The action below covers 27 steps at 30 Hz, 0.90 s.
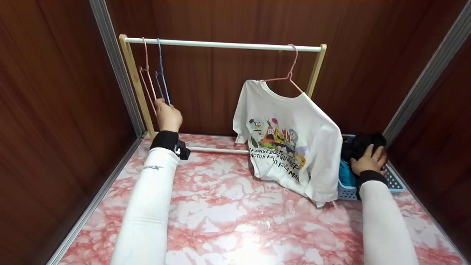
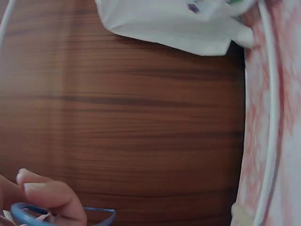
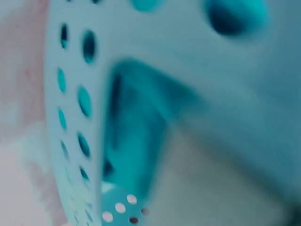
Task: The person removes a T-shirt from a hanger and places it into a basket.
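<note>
Black crumpled cloth (image 1: 357, 145) sits in the light-blue perforated plastic basket (image 1: 347, 193), right under the spread fingers of the right hand (image 1: 369, 162); farther, leftward, the left hand (image 1: 169, 117) grips a slim blue hanger (image 1: 166, 90), its long axis roughly front-to-back.

The shirt (image 1: 283, 125) hid part of the basket (image 1: 347, 193) near the far right corner of the table (image 1: 213, 206) and the right end of the lower bar (image 1: 217, 150), while the right hand (image 1: 369, 163) covered some of the dark cloth (image 1: 357, 146), its kind unclear. The left wrist view's edges cut off the left hand (image 2: 51, 197) and the shirt; in the right wrist view a pale shape (image 3: 207, 188) was too blurred to tell.
</note>
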Motion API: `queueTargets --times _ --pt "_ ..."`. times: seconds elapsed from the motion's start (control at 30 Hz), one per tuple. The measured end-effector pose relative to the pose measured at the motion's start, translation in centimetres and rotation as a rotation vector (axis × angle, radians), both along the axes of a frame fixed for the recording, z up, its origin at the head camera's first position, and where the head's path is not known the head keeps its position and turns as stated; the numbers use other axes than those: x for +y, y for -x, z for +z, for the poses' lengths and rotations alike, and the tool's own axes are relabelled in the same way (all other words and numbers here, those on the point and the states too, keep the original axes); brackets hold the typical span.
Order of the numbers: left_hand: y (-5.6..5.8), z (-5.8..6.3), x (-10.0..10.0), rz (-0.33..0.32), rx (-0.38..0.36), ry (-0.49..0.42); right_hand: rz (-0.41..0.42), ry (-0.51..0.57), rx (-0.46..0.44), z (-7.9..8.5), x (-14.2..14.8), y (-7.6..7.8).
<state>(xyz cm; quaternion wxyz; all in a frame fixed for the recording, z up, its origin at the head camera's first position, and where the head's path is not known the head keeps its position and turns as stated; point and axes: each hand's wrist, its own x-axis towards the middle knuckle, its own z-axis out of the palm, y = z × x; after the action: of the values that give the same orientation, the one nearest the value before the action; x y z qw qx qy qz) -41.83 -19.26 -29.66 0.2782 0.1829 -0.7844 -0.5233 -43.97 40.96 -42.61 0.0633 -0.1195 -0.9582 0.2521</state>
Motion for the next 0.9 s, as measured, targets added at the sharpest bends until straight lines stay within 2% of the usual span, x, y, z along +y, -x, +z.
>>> queueTargets --times 0.13,0.47,0.63,0.8,0.9 --pt "-0.1 -0.2 0.5 -0.018 0.054 0.092 -0.033 0.025 0.033 -0.6 -0.5 -0.1" --pt "-0.1 -0.8 1.2 -0.017 0.087 0.187 -0.030 0.039 -0.010 -0.5 -0.9 0.2" --pt "-0.3 -1.5 1.8 -0.021 0.142 0.286 -0.097 0.060 0.052 -0.1 -1.3 0.6" --pt "-0.6 -2.3 2.4 0.000 0.183 0.442 -0.178 0.068 0.084 1.6 -2.3 1.2" --pt "-0.7 -2.6 2.7 0.022 0.179 0.517 -0.146 0.099 0.117 3.5 -3.5 1.3"
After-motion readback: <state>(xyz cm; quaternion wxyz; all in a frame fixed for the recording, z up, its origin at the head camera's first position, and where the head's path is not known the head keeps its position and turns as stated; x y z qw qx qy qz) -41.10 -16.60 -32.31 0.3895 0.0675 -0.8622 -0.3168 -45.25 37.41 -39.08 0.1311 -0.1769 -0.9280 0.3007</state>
